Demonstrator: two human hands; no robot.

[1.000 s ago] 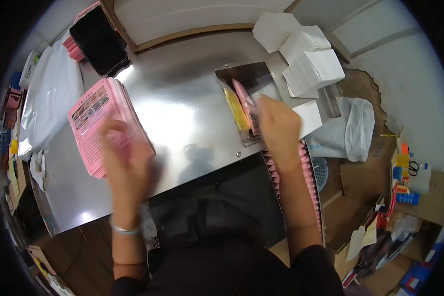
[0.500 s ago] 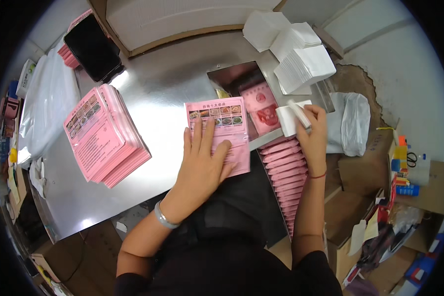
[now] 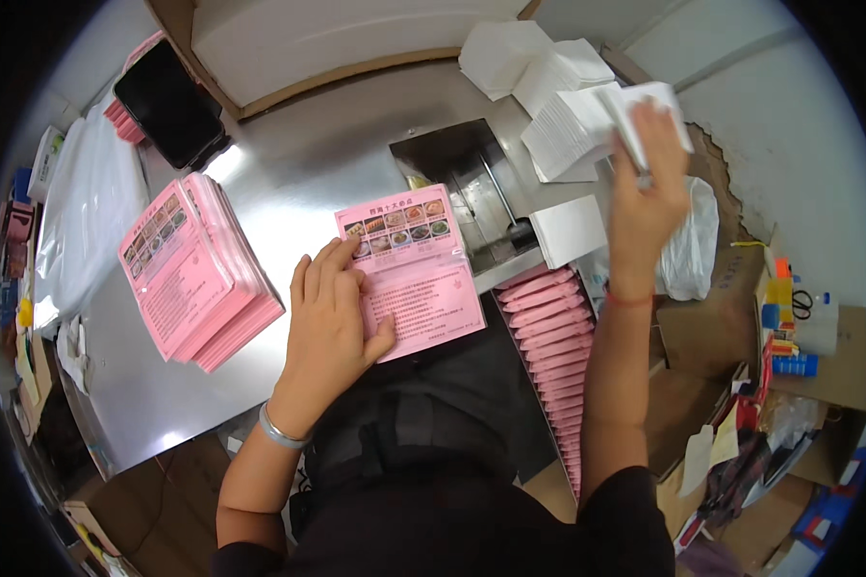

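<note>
Pinched in the right hand, raised at arm's length, is a white paper packet above the white stacks. Left hand lies flat, fingers spread, pinning the open pink leaflet to the steel surface; steady pressure there should stop sliding. Pink leaflet stack sits beyond the left hand.

Pink printed leaflet in a clear plastic sleeve lies flat on the steel table, near edge, centre, a row of small food photos across its far end, text block below; its left part is covered. Folded white paper wad is held up, far right, over white paper stacks.
</note>
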